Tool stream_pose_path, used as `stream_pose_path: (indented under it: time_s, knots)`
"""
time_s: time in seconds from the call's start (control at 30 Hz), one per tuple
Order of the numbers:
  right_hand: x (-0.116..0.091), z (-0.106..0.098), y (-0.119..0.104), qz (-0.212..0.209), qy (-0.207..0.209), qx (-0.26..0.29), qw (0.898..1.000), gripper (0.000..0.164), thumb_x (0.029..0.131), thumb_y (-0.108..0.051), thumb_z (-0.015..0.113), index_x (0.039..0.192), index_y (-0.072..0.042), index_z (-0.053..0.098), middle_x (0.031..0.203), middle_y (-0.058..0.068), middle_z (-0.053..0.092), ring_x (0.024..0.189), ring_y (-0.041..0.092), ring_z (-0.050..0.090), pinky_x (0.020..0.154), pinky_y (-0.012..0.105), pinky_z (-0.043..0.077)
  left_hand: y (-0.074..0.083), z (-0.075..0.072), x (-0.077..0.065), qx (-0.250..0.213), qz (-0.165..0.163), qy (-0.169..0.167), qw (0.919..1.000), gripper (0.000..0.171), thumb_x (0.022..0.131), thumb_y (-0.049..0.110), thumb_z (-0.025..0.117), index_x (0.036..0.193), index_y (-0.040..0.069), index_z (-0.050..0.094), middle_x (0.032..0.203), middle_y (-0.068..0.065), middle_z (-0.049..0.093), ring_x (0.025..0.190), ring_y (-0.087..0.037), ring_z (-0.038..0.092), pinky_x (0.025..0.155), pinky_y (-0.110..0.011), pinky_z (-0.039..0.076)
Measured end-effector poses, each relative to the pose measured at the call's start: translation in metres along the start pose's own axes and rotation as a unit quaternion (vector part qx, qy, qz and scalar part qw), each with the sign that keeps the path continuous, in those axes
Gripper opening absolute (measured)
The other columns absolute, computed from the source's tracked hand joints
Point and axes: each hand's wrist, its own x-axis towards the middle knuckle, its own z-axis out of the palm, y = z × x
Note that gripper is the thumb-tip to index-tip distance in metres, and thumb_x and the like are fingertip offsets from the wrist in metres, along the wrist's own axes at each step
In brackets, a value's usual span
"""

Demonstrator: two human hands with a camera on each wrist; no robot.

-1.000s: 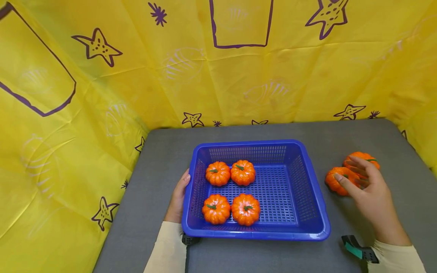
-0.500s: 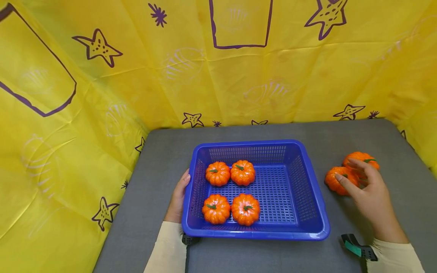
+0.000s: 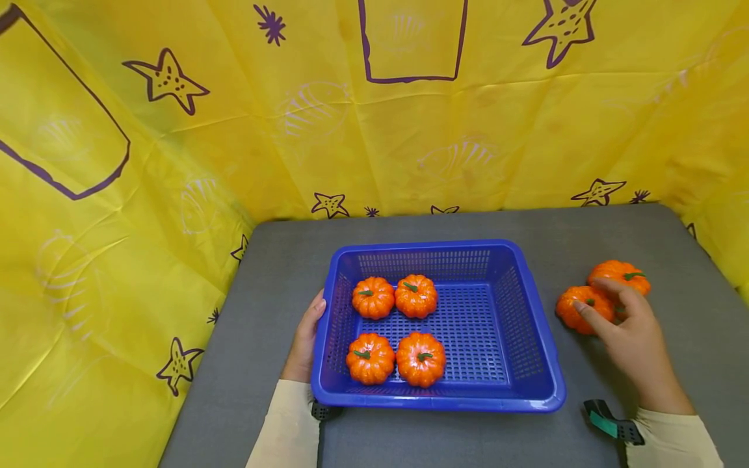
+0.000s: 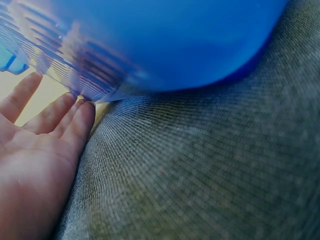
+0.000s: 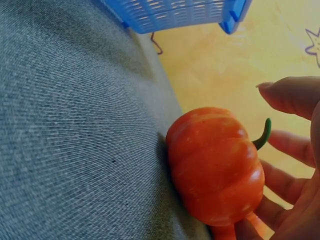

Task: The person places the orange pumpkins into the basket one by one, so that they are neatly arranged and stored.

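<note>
My right hand [image 3: 638, 344] hovers at the nearer of two small orange pumpkins on the table, right of the basket. In the right wrist view this pumpkin [image 5: 215, 165] shows its green stem; my fingers lie along one side while the thumb stands apart from it. The farther pumpkin [image 3: 620, 270] sits just behind, partly covered by my fingers. My left hand [image 3: 303, 335] is against the left side of the blue plastic basket [image 3: 433, 403], straight fingers [image 4: 80, 120] touching its slotted wall. Several more pumpkins [image 3: 421, 359] lie in two rows in the basket's left half.
A grey cloth-covered table [image 3: 281, 260] carries everything. Yellow fabric [image 3: 386, 149] with starfish and fish drawings hangs behind and at both sides. The basket's right wall [image 3: 526, 325] stands between the inside pumpkins and the two outside.
My right hand has lowered slightly, its fingers coming down between the two outside pumpkins. The left hand, basket and pumpkins inside stay put.
</note>
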Motion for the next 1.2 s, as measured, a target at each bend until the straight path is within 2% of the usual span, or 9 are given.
stream_pose_path:
  time_s: [0.1,0.2,0.57,0.8,1.2]
  knots:
    - [-0.0003,0.0014,0.0015,0.0,-0.002,-0.016,1.0,0.051,0.097,-0.013,0.082,0.142,0.005,0.063,0.135,0.012,0.056,0.117,-0.004,0.042,0.094,0.01,0.031,0.0006,0.0007,-0.0002,-0.001,0.002,-0.001,1.0,0.062,0.114,0.035,0.036,0.173,0.017,0.028,0.162,-0.015,0.046,0.133,-0.027,0.057,0.111,-0.045,0.048]
    - [-0.0007,0.0021,0.0016,-0.002,-0.001,-0.03,1.0,0.05,0.098,-0.014,0.082,0.141,0.005,0.064,0.138,0.023,0.056,0.118,-0.003,0.042,0.096,0.012,0.029,0.0011,0.001,-0.0006,0.001,0.002,-0.002,1.0,0.062,0.114,0.035,0.036,0.173,0.017,0.028,0.162,-0.015,0.046,0.134,-0.028,0.057,0.111,-0.045,0.049]
    - [-0.0007,0.005,0.0064,-0.019,-0.014,-0.04,0.999,0.044,0.098,-0.012,0.081,0.136,0.005,0.068,0.135,0.025,0.06,0.115,-0.004,0.042,0.095,0.014,0.029,0.0004,-0.0004,0.0001,0.002,0.01,-0.013,0.9999,0.062,0.115,0.035,0.036,0.172,0.015,0.028,0.158,-0.015,0.049,0.132,-0.029,0.057,0.109,-0.046,0.05]
    - [-0.0018,0.0075,0.0093,0.004,-0.05,-0.041,0.998,0.046,0.101,-0.017,0.079,0.138,0.005,0.066,0.138,0.028,0.059,0.11,-0.004,0.043,0.084,0.01,0.033,-0.0003,-0.0012,0.0004,0.005,0.01,-0.013,0.9999,0.062,0.114,0.037,0.037,0.172,0.015,0.028,0.158,-0.014,0.051,0.132,-0.029,0.058,0.109,-0.046,0.05]
    - [-0.002,0.0066,0.0105,0.017,-0.066,-0.038,0.997,0.048,0.103,-0.021,0.077,0.142,0.004,0.064,0.138,0.028,0.059,0.106,-0.005,0.044,0.082,0.011,0.034,0.0015,-0.0004,0.0002,0.011,0.005,-0.002,0.9999,0.063,0.112,0.036,0.038,0.172,0.016,0.029,0.161,-0.018,0.046,0.133,-0.03,0.057,0.11,-0.048,0.049]
